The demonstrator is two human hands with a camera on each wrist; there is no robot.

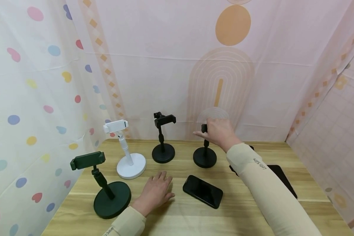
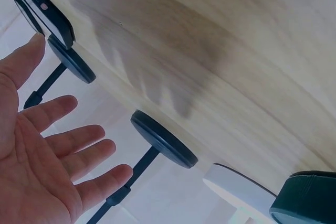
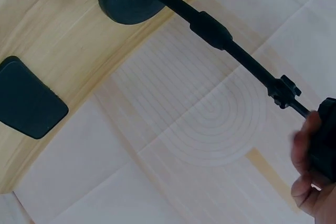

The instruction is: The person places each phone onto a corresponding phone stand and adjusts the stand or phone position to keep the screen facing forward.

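My right hand (image 1: 213,132) grips the clamp head of the right black phone stand (image 1: 205,156), which is upright on its round base at the back of the wooden table (image 1: 253,209). In the right wrist view, fingers (image 3: 308,182) curl round the clamp (image 3: 326,140) at the end of the pole (image 3: 220,38). My left hand (image 1: 156,192) lies flat on the table, fingers straight and spread, holding nothing, its palm (image 2: 37,156) open. A black phone (image 1: 202,191) lies face up just right of it.
Three more stands are on the table: dark green (image 1: 106,186) at the front left, white (image 1: 128,157), and black (image 1: 163,141) at the back middle. Dark flat objects (image 1: 281,178) lie partly hidden behind my right forearm. Curtains close in the table on three sides.
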